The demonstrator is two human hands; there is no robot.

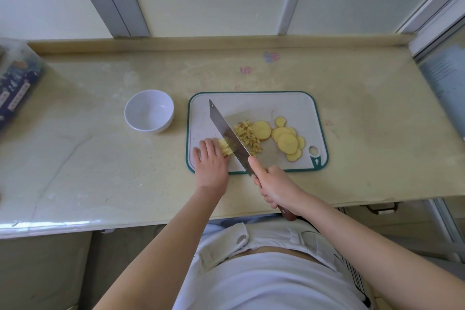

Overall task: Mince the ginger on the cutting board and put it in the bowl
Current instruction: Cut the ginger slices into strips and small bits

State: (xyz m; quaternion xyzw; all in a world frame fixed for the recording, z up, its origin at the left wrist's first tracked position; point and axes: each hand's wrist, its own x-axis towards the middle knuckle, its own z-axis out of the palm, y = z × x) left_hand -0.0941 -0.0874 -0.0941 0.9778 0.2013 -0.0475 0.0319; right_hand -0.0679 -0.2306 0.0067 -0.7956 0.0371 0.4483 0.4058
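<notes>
1. Yellow ginger strips (224,148) at the cutting board's (297,106) near-left corner, between fingertips and blade;
2. Fingers of left hand (210,161) nearly flat, pressing the strips; knife (226,131) just right of them;
3. Fingers of right hand (275,187) wrapped round knife handle, forefinger on spine; blade diagonal across board;
4. Judgement: next cut steps left, toward the fingertips; bowl (149,111) stands left of board.

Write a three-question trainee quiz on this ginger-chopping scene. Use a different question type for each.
1. True or false: the bowl already holds minced ginger.
2. Which hand grips the knife? A) left B) right
3. Fill in: the uncut ginger slices lie toward the ___ end of the cutting board.

Key: 1 false, the bowl is empty; 2 B, the right hand; 3 right.
</notes>
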